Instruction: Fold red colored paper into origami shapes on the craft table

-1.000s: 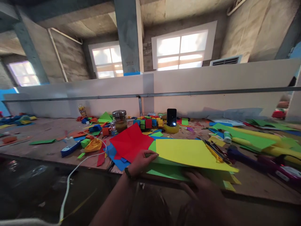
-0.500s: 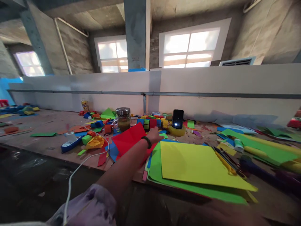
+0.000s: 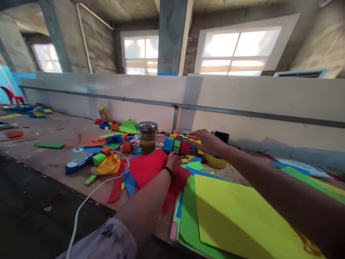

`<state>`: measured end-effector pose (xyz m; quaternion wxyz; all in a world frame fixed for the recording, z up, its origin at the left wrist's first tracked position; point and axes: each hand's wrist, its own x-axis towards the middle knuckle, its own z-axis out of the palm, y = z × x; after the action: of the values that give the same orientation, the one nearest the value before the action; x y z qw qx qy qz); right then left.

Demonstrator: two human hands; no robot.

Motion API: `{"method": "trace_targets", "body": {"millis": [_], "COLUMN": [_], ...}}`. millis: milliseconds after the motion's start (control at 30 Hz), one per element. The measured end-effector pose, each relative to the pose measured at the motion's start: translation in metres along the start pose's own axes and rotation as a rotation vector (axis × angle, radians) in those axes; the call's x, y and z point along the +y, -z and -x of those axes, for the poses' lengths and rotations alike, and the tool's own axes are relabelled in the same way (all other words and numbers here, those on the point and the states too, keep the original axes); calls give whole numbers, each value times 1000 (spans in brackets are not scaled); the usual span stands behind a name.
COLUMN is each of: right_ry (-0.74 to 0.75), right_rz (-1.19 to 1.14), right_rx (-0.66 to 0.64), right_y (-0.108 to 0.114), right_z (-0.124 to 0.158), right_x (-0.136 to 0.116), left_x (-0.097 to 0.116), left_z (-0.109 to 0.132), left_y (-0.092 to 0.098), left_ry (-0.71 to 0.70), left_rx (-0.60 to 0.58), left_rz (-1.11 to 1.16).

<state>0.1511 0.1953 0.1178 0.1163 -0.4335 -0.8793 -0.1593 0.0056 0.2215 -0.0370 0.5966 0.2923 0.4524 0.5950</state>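
Observation:
My left hand [image 3: 174, 162], a dark beaded bracelet at its wrist, is low over the red paper sheet [image 3: 149, 165]. Its fingers are apart and reach toward the front of a cluster of small coloured paper cubes [image 3: 185, 146]. From the right, my right hand [image 3: 207, 142] reaches over the right side of that cluster with its fingers stretched out. Neither hand shows anything held. Red, blue, green and yellow cubes sit packed close together between the hands; the right hand hides some of them.
A lidded glass jar mug [image 3: 147, 138] stands left of the cubes. A roll of yellow tape [image 3: 215, 162] and a dark phone [image 3: 222, 137] lie behind my right forearm. Yellow paper sheets [image 3: 229, 216] are stacked in front. A white cable [image 3: 88, 196] crosses by the blue power strip [image 3: 79, 163].
My right hand has come up from the blurred lower right to the cubes. My left hand has drawn slightly back and down beside them. The view has shifted, tilting a little.

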Motion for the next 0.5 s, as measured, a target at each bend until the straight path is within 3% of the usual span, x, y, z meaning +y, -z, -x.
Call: {"method": "trace_targets", "body": {"millis": [100,233,333,500], "right_ry": [-22,-10,10,24], "right_rz": [26,55,71,80], "right_rx": [-43,-95,-129,-164], "right_y": [-42,-83,-100,-109], "right_z": [-43,-70,-73,-68], "right_x": [-7,-8,-9,-12], "left_x": [-6,-6,-4,-1], "left_z": [0,4,6,7], "left_y": [-1,-4,-5,-8], "left_ry": [22,42,53,59], "left_rx": [0,-6,-10,-5], "left_rz": [87,153,178,196]}}
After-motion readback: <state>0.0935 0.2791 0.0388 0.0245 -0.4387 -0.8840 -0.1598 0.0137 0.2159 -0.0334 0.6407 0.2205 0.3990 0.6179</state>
